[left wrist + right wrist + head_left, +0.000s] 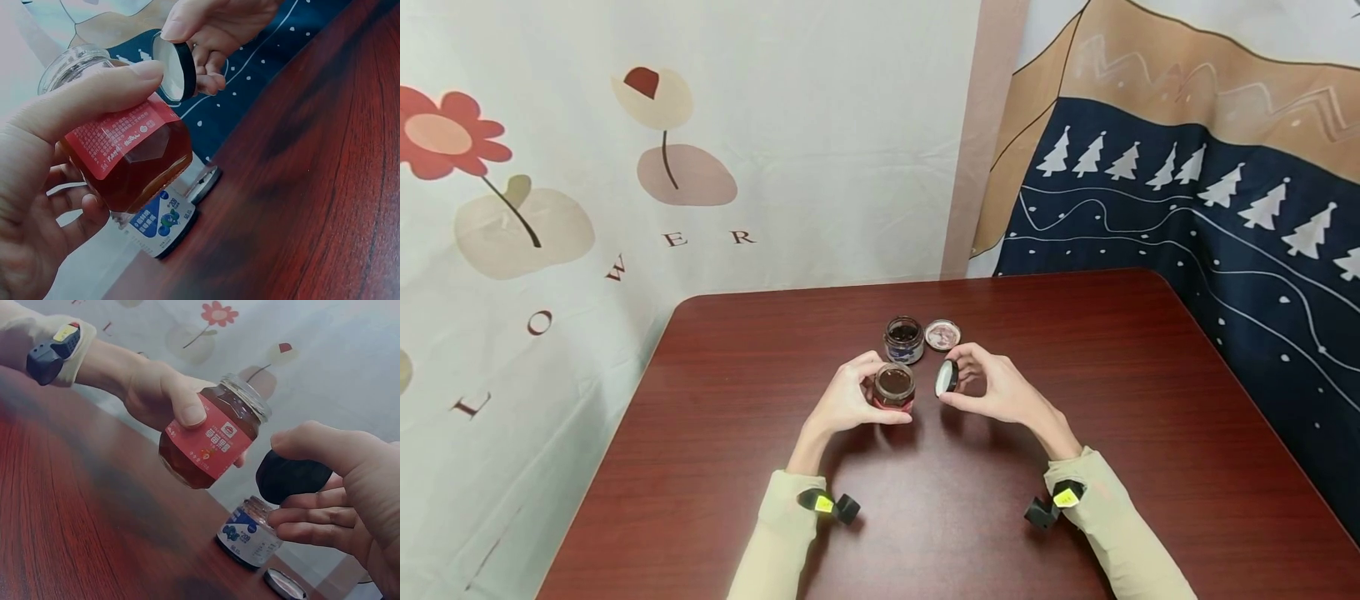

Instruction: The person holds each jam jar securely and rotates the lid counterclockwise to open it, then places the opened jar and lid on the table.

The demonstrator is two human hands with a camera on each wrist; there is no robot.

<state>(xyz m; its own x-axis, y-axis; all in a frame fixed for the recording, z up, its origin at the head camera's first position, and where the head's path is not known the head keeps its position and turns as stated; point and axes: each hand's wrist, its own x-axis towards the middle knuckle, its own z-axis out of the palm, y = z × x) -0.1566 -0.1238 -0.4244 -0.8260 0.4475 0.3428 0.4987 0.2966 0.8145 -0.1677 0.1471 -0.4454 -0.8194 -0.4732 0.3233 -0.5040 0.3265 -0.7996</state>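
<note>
My left hand [847, 395] grips a glass jar [211, 434] of dark amber contents with a red label, thumb on one side and fingers round the other. The jar's mouth is uncovered, and in the head view it is held over the table. To its right, my right hand [1000, 389] pinches a black lid [947, 378] by its edge between thumb and fingers. The lid's pale inner side [170, 69] faces the jar; a small gap lies between them. Behind the hands stands a second open jar [904, 340], dark inside, with a blue-and-white label.
A loose lid [942, 335] lies, pale inside up, beside the second jar. The reddish-brown wooden table [715, 467] meets a printed cloth [850, 150] at its far edge. A dark blue cloth with white trees [1150, 217] hangs at the right.
</note>
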